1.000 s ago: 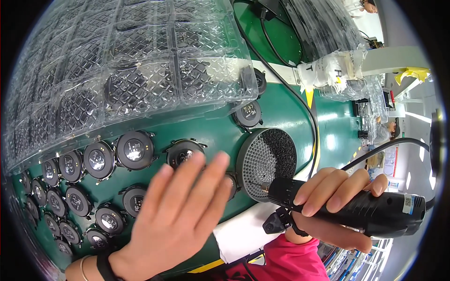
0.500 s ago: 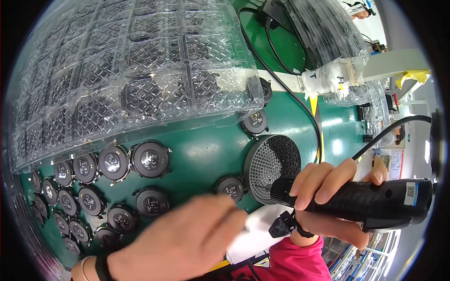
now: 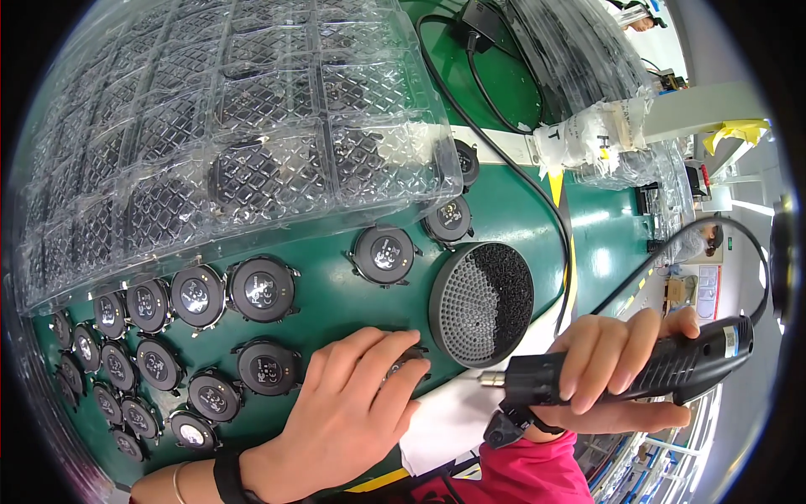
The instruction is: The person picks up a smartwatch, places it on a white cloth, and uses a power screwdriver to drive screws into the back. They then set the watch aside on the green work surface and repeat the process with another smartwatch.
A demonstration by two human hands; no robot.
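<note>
With its fingers curled round a black round watch case (image 3: pixel 409 359), my left hand (image 3: pixel 348 403) rests on the green bench. That case lies back up and is mostly hidden by the fingers. My right hand (image 3: pixel 609 361) grips a black electric screwdriver (image 3: pixel 672 370) held level, its metal tip pointing left. Just beyond the tip sits a round grey dish (image 3: pixel 445 315) with a dimpled floor, partly filled with tiny black screws (image 3: pixel 508 298). Another watch case (image 3: pixel 384 254) lies back up to the left of the dish.
Several watch cases (image 3: pixel 267 367) lie in rows at the left. Stacked clear plastic trays (image 3: pixel 277 168) cover the far left. A black cable (image 3: pixel 537 189) runs past the dish from a power adapter (image 3: pixel 487 29). White paper (image 3: pixel 453 424) lies by my right wrist.
My left hand has moved onto the watch case beside the dish. A watch case now lies below the trays, where bare bench showed. The screwdriver tip has drawn back from the dish.
</note>
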